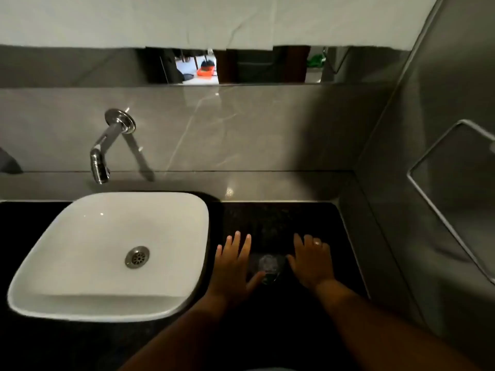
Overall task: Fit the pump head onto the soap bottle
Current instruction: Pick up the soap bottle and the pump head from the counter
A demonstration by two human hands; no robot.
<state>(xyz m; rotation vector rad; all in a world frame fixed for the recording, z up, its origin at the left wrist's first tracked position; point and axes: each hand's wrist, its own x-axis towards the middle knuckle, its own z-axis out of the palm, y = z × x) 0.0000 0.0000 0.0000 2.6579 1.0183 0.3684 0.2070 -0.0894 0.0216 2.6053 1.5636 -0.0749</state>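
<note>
A dark soap bottle (268,266) stands on the black counter (281,218), seen from above as a dim round shape between my hands. It is too dark to tell whether a pump head sits on it. My left hand (233,266) lies flat on the counter just left of the bottle, fingers spread, thumb near the bottle's base. My right hand (312,261), with a ring on one finger, rests flat just right of the bottle, fingers apart. Neither hand holds anything.
A white square basin (67,295) with a metal drain (137,257) fills the counter to the left. A chrome wall tap (103,153) juts out above it. A grey wall closes the right side, and a mirror strip runs behind.
</note>
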